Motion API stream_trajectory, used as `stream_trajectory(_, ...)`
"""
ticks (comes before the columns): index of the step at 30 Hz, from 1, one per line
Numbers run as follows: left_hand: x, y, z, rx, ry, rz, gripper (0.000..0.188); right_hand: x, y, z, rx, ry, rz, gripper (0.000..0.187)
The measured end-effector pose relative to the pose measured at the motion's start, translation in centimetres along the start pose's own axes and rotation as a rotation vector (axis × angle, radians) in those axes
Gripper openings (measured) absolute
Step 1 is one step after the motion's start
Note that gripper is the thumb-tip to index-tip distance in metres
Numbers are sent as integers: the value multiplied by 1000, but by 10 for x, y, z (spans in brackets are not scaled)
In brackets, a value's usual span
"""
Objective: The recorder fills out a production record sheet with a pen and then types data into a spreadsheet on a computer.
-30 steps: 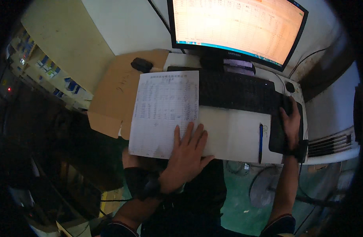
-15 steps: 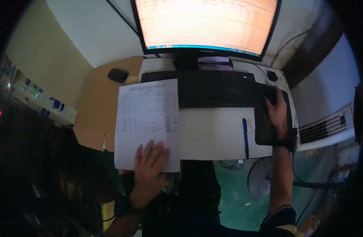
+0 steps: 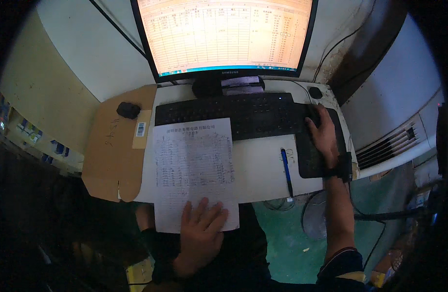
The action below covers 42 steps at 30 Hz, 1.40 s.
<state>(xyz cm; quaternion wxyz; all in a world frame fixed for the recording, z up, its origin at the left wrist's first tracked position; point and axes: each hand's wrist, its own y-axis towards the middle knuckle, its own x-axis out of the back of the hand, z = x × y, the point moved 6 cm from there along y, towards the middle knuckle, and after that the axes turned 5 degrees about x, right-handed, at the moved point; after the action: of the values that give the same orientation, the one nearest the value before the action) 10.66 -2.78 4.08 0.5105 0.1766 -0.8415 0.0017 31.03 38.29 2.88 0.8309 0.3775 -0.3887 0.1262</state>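
Note:
My left hand (image 3: 202, 238) lies flat with its fingers spread on the lower part of a white printed sheet (image 3: 192, 155). Rows of a table with handwriting cover the sheet, and its lower end hangs past the desk's front edge. On the right, my right hand (image 3: 325, 136) is curved over a black computer mouse (image 3: 313, 113), mostly hidden under the palm and fingers. The mouse rests on a black mouse pad (image 3: 309, 158). A black keyboard (image 3: 263, 114) stands between the hands, its lower left part covered by the sheet. A blue pen (image 3: 287, 170) lies left of the pad.
A lit monitor (image 3: 224, 39) showing a spreadsheet stands at the back of the white desk (image 3: 255, 170). Brown cardboard (image 3: 114, 163) lies at the left, with a small black object (image 3: 128, 110) on it. A round grey base (image 3: 315, 219) stands on the green floor.
The sheet and my left hand have moved toward me and a little right across the desk, uncovering more cardboard. My right hand stays on the mouse. The whole view has shifted somewhat.

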Motion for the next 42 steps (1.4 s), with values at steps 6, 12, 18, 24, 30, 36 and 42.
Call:
stream_trajectory(6, 13, 7, -14, -10, -29, 66, 43, 0, 1, -1, 10, -85, -5, 48)
stream_trajectory(12, 8, 16, -23, -99, -42, 173, 43, 1, 1, -1, 24, -18, -28, 46)
stream_trajectory(18, 12, 49, -4, -99, 68, 456, 51, 0, 0, 0, 18, -29, -38, 45)
stream_trajectory(24, 16, 109, 45, -52, 101, 245, 60, -3, -3, -9, -20, -63, -17, 51)
stream_trajectory(30, 4, 141, 46, -103, 157, -78, 58, 20, -5, 13, 101, -168, -258, 46)
stream_trajectory(36, 2, 139, 59, -168, 104, -177, 50, 5, -60, 119, -110, 48, 382, 34)
stream_trajectory(42, -3, 135, 72, -133, 40, -115, 47, -30, -78, 162, -14, 94, 322, 27)
